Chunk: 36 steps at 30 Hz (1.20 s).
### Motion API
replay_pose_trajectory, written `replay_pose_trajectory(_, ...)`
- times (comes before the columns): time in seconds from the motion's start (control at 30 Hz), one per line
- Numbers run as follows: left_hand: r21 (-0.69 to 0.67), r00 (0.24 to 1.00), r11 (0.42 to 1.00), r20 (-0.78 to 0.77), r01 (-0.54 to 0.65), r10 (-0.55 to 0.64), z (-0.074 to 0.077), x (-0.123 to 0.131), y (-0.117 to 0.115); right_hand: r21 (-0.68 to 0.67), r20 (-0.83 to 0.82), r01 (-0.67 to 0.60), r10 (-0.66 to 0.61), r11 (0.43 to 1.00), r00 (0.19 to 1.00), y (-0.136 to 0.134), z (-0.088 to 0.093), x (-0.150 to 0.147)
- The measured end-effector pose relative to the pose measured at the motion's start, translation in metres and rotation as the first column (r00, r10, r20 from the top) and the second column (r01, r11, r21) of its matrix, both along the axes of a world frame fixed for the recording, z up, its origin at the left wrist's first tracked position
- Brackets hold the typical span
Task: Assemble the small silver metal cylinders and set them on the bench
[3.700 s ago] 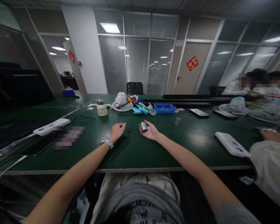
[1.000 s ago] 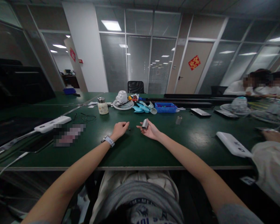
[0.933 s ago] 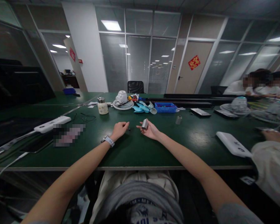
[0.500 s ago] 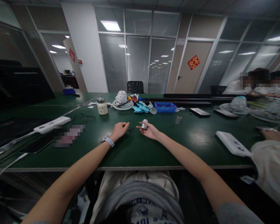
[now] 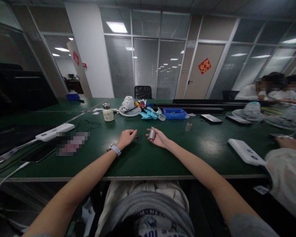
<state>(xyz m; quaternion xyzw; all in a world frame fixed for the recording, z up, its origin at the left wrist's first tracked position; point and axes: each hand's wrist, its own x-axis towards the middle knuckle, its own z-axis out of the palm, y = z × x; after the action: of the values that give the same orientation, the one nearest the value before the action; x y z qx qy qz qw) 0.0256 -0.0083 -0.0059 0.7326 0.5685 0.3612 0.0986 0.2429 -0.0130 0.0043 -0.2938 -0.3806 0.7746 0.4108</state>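
Over the middle of the green table, my right hand holds a small silver metal cylinder, gripped between thumb and fingers. A tiny dark piece shows just by the fingertips of my left hand. That hand is closed in a pinch, with a watch on its wrist; whether the dark piece is held or lies on the table I cannot tell. Further right, a similar metal cylinder stands upright on the table, apart from both hands.
Toward the back are a bottle, a white fan part, light-blue fan blades and a blue tray. White power strips lie left and right. A co-worker's arm rests at the right edge.
The metal cylinder has turned slightly in my right hand, and that hand's fingers have shifted around it. My left hand stays in nearly the same place.
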Motion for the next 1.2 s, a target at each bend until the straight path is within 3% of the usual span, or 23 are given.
replay_pose_trajectory(1.2, 0.017, 1.0, 1.0, -0.003, 0.014, -0.014, 0.0, -0.0002, -0.0005, -0.014, 0.005, 0.004, -0.004, 1.0, 1.0, -0.0023, 0.0039, -0.0007)
